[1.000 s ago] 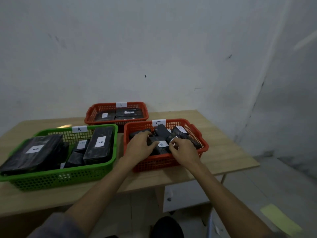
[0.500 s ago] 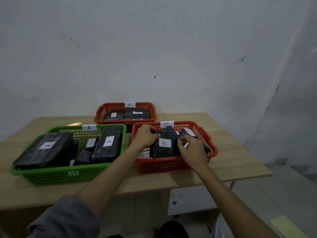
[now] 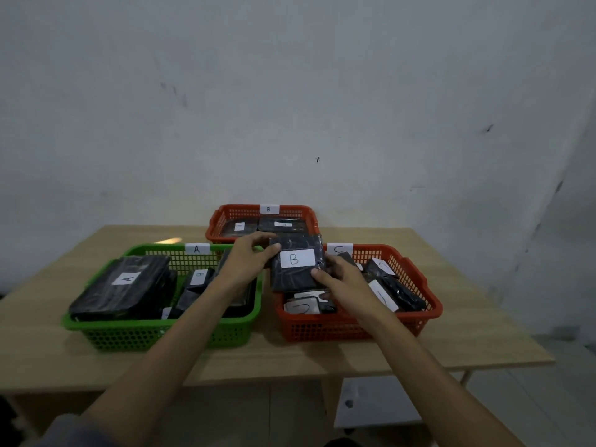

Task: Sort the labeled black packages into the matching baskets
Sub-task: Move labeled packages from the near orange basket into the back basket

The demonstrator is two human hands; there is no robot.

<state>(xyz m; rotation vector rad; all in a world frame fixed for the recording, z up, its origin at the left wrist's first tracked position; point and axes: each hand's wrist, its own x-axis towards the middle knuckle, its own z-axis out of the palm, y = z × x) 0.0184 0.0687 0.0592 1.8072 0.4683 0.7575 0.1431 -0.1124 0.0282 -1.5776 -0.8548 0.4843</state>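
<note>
Both hands hold the black package marked B [image 3: 295, 269] up over the red C basket [image 3: 416, 275] — left hand [image 3: 248, 262] gripping its left edge, right hand [image 3: 338, 279] pinching its bottom corner.

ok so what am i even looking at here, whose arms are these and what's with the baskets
The picture comes from a camera worn on a person's head, looking forward and down, so the two bare arms are that person's own. There is no machine. On a wooden table stand three plastic baskets, each with a letter tag: a green basket marked A, a far red basket marked B and a near red basket marked C. All hold black wrapped packages with white letter labels. The left hand and right hand together hold a package labeled B above the C basket. By its label, it belongs in the B basket.
</note>
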